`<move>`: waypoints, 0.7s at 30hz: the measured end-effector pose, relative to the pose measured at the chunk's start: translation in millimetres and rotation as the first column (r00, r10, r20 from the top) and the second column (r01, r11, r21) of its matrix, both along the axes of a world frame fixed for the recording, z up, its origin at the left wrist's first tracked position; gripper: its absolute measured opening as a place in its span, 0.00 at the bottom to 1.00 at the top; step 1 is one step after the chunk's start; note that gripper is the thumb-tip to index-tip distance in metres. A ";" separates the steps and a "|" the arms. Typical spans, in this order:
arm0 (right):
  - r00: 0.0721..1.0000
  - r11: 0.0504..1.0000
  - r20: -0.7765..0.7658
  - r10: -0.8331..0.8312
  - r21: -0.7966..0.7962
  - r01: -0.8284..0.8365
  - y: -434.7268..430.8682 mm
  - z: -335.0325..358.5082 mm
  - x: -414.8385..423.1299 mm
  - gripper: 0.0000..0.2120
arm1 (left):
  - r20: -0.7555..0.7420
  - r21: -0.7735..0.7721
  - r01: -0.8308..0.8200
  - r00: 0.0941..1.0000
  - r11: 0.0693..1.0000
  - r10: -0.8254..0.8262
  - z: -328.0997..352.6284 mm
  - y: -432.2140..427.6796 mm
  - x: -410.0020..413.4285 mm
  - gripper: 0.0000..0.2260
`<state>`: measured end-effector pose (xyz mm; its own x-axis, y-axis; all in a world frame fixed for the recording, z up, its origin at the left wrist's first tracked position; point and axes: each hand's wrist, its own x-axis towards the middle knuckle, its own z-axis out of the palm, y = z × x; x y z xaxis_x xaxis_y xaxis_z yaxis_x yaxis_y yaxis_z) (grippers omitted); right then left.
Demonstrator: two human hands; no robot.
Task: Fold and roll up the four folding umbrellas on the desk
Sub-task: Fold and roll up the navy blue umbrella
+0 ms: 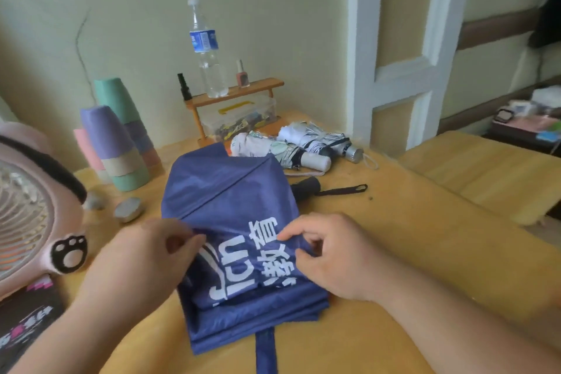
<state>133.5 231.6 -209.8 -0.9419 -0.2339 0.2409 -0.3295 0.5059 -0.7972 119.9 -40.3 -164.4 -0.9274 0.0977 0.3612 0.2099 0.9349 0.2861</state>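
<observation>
The blue umbrella (230, 191) is lying flat on the desk (394, 237), between both hands. The left hand (145, 255) is pinching its cloth at the left edge, and the right hand (334, 255) is pinching a fold at the right. Behind, a clear box (239, 115) is holding small colourful items.

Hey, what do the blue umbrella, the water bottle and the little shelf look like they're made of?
Blue umbrella: thin synthetic cloth, probably nylon or polyester; faint sheen, crisp folds.
Water bottle: clear plastic, see-through with white cap.
Little shelf: likely wood, smooth orange-brown finish; grain blurred.
</observation>
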 end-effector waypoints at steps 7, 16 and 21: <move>0.999 0.999 0.020 0.034 0.027 -0.034 2.7 1.1 1.7 0.12 | 0.354 -0.186 0.253 0.919 0.949 -0.175 4.6 63.9 -52.7 0.41; 0.996 0.997 0.041 0.077 -0.012 -0.076 9.1 5.0 0.8 0.11 | 0.245 0.054 0.334 0.909 0.941 -0.337 -29.7 41.6 -57.2 0.32; 0.983 0.984 0.058 0.173 -0.059 -0.170 16.5 9.6 3.8 0.13 | 0.352 -0.187 0.442 0.864 0.877 -0.360 -29.3 32.2 -47.1 0.28</move>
